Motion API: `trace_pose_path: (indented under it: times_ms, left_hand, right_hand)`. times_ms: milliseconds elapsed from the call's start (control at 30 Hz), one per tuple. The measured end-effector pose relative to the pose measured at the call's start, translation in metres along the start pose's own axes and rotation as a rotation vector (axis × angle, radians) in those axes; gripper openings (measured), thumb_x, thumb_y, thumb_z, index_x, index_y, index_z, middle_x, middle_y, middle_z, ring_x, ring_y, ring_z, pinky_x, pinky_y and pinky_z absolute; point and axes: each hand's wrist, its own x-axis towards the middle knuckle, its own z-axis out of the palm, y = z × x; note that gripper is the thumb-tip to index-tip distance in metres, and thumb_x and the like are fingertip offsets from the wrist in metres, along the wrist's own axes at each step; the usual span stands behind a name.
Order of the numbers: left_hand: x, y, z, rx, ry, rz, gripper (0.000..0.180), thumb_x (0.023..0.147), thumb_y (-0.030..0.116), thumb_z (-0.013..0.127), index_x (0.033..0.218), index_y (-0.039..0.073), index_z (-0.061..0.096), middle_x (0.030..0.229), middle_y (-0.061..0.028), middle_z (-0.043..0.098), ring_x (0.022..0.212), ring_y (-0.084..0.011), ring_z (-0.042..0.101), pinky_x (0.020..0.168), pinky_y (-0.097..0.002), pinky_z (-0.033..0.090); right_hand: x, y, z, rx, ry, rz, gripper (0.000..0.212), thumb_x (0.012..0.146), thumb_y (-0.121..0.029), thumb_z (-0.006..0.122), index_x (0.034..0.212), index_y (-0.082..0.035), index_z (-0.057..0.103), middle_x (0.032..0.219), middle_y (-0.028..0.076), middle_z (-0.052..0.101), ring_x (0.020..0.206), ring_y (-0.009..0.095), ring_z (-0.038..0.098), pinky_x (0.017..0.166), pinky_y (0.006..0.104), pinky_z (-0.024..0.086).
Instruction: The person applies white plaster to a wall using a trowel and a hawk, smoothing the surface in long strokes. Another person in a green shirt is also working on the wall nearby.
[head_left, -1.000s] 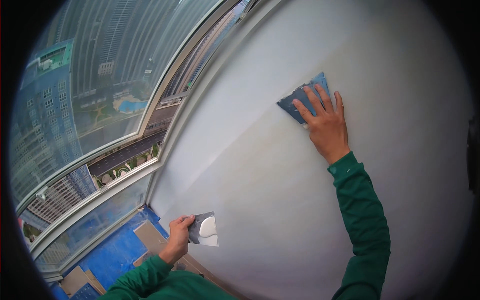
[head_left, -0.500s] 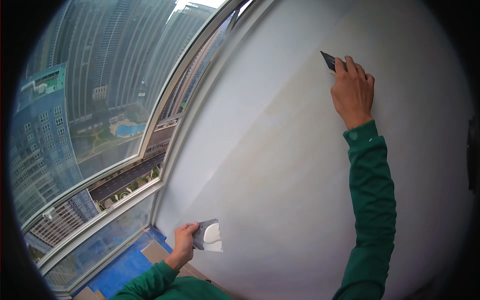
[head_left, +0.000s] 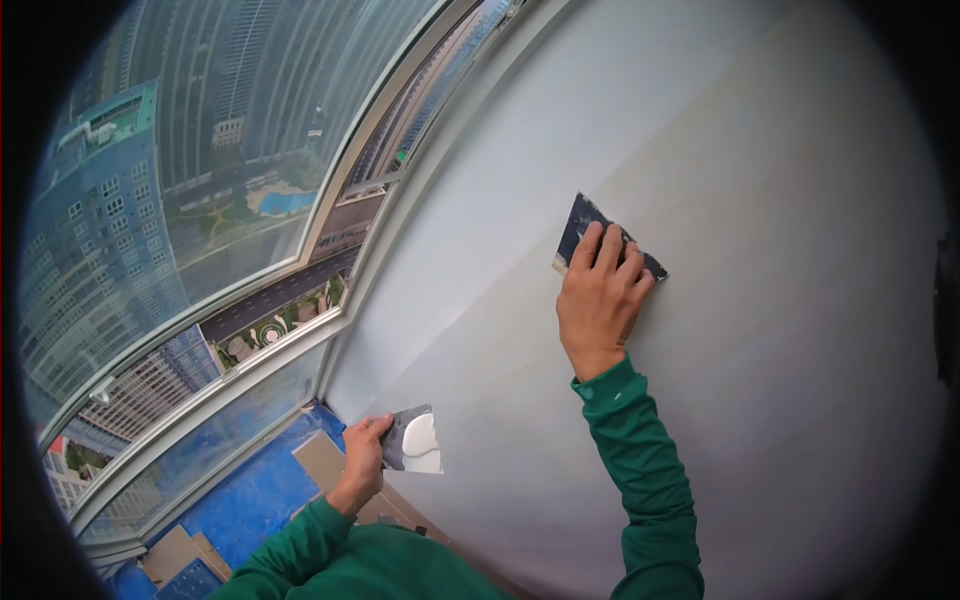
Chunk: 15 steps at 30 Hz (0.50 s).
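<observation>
My right hand [head_left: 600, 300] is closed on a dark, flat putty knife [head_left: 583, 222], its fingers spread over the blade. The blade lies against the pale wall [head_left: 520, 390], close to a diagonal line where a whiter band meets a greyer one. Lower left, my left hand [head_left: 362, 462] pinches a grey metal scraper plate [head_left: 395, 447] by its left side. A smooth lump of white putty [head_left: 420, 436] sits on the plate's right half. The plate is in front of the wall; whether it touches the wall I cannot tell.
At left, a framed window [head_left: 300, 290] looks down on tall buildings and a road. Its lower frame meets the wall near the corner. Blue sheeting [head_left: 250, 490] covers the floor below, with brown cardboard-like pieces [head_left: 172, 555] on it.
My right hand has moved down and left along the wall with the putty knife, whose broad face now shows. My left hand and its plate sit slightly higher in view.
</observation>
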Motion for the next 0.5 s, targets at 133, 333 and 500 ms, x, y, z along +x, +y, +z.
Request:
trace_pose_path:
  times_ms: [133, 333, 500]
  left_hand:
    - [-0.01, 0.012, 0.01, -0.003, 0.001, 0.019, 0.018, 0.091, 0.017, 0.064, 0.087, -0.001, 0.064, 0.074, -0.0034, 0.065, 0.062, -0.0092, 0.057, 0.057, -0.024, 0.044]
    - [-0.006, 0.008, 0.003, 0.013, -0.006, 0.041, 0.016, 0.09, 0.016, 0.065, 0.089, 0.001, 0.064, 0.075, -0.0018, 0.064, 0.063, -0.0099, 0.058, 0.059, -0.025, 0.046]
    - [-0.007, 0.007, 0.005, -0.027, 0.035, 0.023, 0.013, 0.09, 0.016, 0.064, 0.088, 0.002, 0.063, 0.074, -0.0005, 0.062, 0.064, -0.0104, 0.057, 0.06, -0.0253, 0.046]
  right_hand:
    - [-0.046, -0.034, -0.003, 0.039, -0.1, -0.048, 0.039, 0.081, -0.015, 0.061, 0.117, 0.0, 0.06, 0.118, 0.014, 0.055, 0.102, 0.032, 0.053, 0.081, 0.0435, 0.041]
    - [-0.052, -0.001, -0.044, 0.259, -0.378, -0.203, 0.041, 0.077, -0.011, 0.066, 0.118, -0.007, 0.062, 0.121, 0.015, 0.054, 0.113, 0.037, 0.051, 0.088, 0.047, 0.041]
    - [0.026, 0.119, -0.055, 0.192, 0.075, -0.449, 0.039, 0.079, -0.006, 0.066, 0.116, -0.018, 0.067, 0.126, 0.011, 0.055, 0.118, 0.033, 0.05, 0.096, 0.0552, 0.041]
